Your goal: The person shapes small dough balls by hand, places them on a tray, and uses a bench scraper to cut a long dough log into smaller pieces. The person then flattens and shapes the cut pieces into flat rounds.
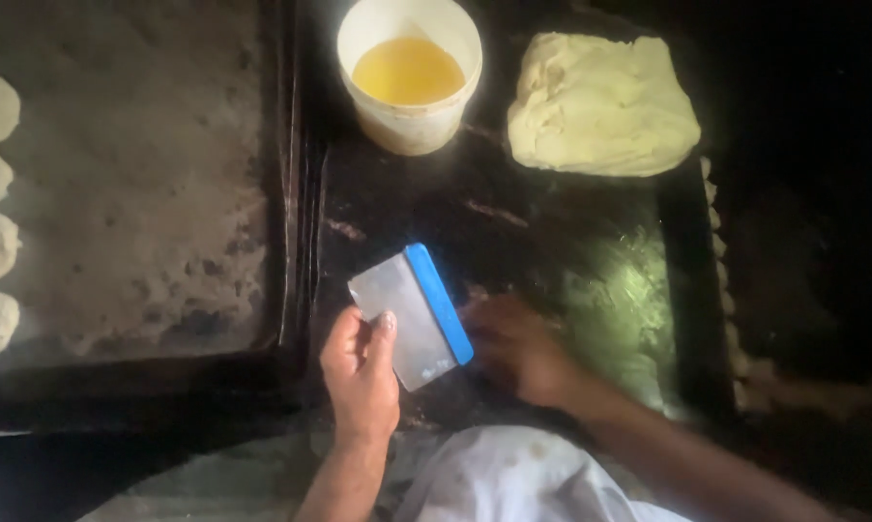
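**Scraper held over an oiled board**

The left hand (361, 372) pinches a blue-handled scraper (412, 315) by its blade. The right hand (518, 350), beside it, is blurred; cannot tell its grip. Beyond sit an oil bucket (409, 72) and a dough mass (600, 104).

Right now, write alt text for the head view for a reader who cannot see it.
A left hand holds a blue-handled metal dough scraper over a dark oily worktop; the right hand rests flat beside it. Beyond sit a white bucket of yellow oil and a dough mass.
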